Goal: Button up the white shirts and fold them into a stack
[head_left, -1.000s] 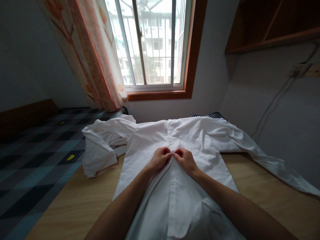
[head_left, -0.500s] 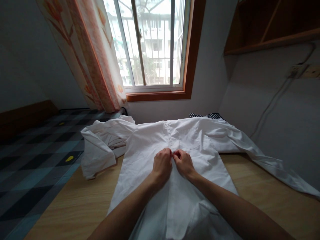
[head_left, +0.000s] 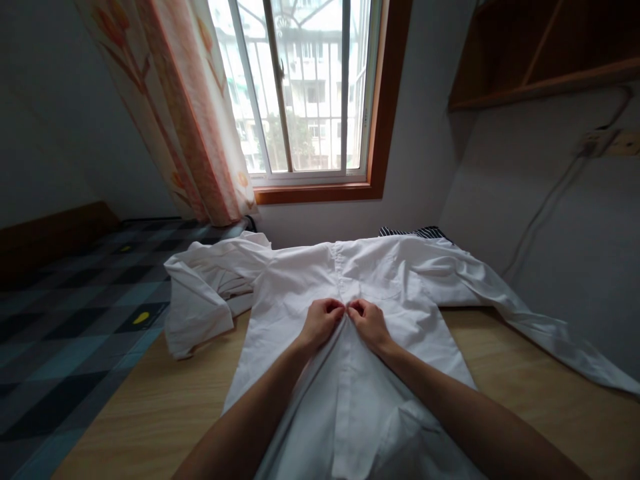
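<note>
Head: shirt (head_left: 280, 293) lengthwise, collar twd window (head_left: 300, 87)

Both bare forearms extend forward and converge at the midline. The left hand (head_left: 320, 321) and right hand (head_left: 369, 323) sit knuckle to knuckle, fingers curled inward in a pinch, thumbs tucked beneath, wrists slightly raised.
</note>
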`<act>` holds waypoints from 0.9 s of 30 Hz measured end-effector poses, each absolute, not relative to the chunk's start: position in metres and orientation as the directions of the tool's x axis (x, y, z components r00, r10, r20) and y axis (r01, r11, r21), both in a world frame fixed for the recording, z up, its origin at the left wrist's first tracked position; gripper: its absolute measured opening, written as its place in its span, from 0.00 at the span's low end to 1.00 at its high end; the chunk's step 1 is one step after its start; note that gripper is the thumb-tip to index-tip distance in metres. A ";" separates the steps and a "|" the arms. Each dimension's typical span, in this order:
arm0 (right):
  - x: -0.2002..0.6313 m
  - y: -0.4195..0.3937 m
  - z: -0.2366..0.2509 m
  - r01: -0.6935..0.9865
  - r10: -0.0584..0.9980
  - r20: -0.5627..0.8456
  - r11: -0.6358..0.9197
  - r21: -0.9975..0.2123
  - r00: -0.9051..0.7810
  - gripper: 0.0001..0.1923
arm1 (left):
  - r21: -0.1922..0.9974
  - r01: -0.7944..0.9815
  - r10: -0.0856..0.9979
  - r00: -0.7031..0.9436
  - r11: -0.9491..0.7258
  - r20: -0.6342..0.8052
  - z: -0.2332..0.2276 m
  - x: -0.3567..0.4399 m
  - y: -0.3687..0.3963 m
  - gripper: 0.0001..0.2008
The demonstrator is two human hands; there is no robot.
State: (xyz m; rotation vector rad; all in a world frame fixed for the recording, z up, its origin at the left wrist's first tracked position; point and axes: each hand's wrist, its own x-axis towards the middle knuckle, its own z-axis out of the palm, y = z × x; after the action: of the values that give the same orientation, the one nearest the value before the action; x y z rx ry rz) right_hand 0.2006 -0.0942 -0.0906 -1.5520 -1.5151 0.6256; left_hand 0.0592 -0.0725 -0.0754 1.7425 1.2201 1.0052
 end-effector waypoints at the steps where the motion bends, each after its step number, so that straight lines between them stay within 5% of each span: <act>1: 0.202 -0.093 -0.091 0.530 0.969 0.212 0.116 -0.840 0.124 0.08 | 0.899 0.345 0.951 0.245 -0.268 0.189 -0.076 0.059 -0.072 0.09; 10: 0.200 -0.096 -0.092 0.432 0.958 0.256 0.179 -0.884 0.127 0.11 | 0.897 0.299 0.936 0.236 -0.326 0.261 -0.075 0.065 -0.075 0.05; 14: 0.202 -0.094 -0.096 0.336 0.904 0.291 0.181 -0.924 0.314 0.13 | 0.957 0.116 0.954 0.175 -0.264 0.242 -0.074 0.050 -0.058 0.07; 17: 0.208 -0.087 -0.096 0.296 0.836 0.285 0.155 -0.943 0.470 0.14 | 0.951 0.214 0.975 0.034 -0.224 0.222 -0.070 0.031 -0.046 0.06; 23: 0.212 -0.078 -0.078 0.277 0.824 0.335 0.226 -0.934 0.458 0.14 | 0.628 0.716 0.923 0.059 -0.304 0.379 -0.038 0.024 -0.059 0.07; 27: 0.210 -0.070 -0.062 0.310 0.815 0.368 0.245 -0.919 0.447 0.13 | 0.496 0.747 0.890 0.298 -0.443 0.346 -0.004 0.037 -0.089 0.07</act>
State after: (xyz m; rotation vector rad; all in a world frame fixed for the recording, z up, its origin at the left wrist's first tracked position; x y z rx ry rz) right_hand 0.2099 -0.0696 -0.0623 -1.3328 -1.1146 0.4665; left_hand 0.0375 -0.0894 -0.0038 2.3260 1.4998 0.8624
